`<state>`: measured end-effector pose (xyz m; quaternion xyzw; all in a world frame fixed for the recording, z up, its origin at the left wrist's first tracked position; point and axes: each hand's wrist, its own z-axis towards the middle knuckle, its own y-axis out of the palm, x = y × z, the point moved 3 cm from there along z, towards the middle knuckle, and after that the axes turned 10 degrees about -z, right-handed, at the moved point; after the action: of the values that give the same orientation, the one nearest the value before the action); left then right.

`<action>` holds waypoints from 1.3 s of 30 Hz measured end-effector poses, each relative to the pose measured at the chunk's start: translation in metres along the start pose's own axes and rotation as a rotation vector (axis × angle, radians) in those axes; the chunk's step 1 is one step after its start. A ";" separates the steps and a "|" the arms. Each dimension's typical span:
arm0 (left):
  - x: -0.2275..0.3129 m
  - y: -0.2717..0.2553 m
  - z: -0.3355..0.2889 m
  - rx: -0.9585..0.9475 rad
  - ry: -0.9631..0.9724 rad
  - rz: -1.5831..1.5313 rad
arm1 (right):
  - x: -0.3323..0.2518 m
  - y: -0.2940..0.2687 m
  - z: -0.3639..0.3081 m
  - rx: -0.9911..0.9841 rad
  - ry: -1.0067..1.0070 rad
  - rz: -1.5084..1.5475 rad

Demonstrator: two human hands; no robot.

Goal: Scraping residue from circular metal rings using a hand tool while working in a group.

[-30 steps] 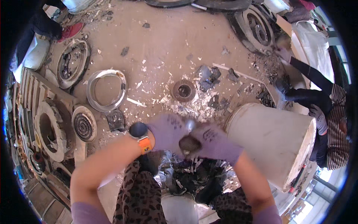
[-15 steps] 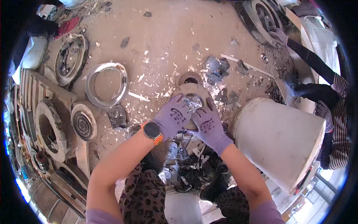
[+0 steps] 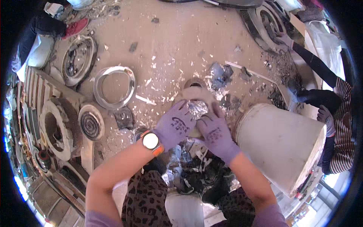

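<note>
Both my hands wear purple gloves with dark print, and they meet in the middle of the view. My left hand (image 3: 176, 125) has its fingers bent over the left side of a crumpled silvery foil piece (image 3: 198, 107). From the right, my right hand (image 3: 217, 135) presses its curled fingers and thumb at the foil's lower right edge. Beneath the foil lies a round beige part (image 3: 197, 93), partly covered by my hands. A smaller brown ring (image 3: 195, 82) with a dark hole sits just beyond it.
A large whitish bucket (image 3: 280, 147) lies at my right. Dark and silvery scraps (image 3: 189, 166) fill the space between my legs. To the left are a shiny metal ring (image 3: 99, 89) and a spiral-faced disc (image 3: 91, 123). A co-worker's gloved hand (image 3: 284, 39) touches a wheel-like part at far right.
The silvery foil now stands out more above the beige part's opening. My hands have shifted slightly, and the whole view has moved a little. My watch face has lit up.
</note>
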<state>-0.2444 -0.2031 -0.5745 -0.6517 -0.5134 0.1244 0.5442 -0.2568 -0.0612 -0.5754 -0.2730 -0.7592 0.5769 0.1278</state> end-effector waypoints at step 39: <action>-0.007 0.047 0.029 0.278 -0.163 -0.620 | 0.033 0.036 -0.054 0.693 0.646 0.734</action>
<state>-0.2433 -0.1860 -0.6270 -0.3722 -0.7070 0.0738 0.5969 -0.2468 0.0074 -0.5969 -0.6213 -0.3054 0.6852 0.2260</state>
